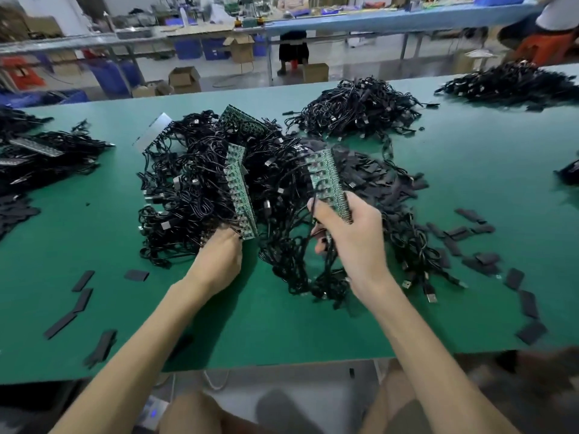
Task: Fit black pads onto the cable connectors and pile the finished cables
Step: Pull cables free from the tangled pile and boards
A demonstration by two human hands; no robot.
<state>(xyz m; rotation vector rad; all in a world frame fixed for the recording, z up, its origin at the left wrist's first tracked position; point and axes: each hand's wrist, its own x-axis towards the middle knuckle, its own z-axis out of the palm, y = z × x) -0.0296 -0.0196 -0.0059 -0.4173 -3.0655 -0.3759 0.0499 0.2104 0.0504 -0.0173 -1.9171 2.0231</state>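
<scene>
Evidently early days: left hand [219, 258] grips one green circuit-board strip [239, 186], right hand [347, 239] clasps another strip [329, 183] with tangled cables [291, 261]. Loose black pads [484, 258] litter the green table [470, 158], and a far cable pile [360, 111] may be finished.

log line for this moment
left hand holds board strip | right hand grips second strip | black pads loose on table

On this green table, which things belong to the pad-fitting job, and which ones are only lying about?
Job: left hand holding left green board; right hand holding right green board; tangled cables; black pads; far cable pile.
Lying about, in the background: cardboard boxes; blue bins; orange stool.
</scene>
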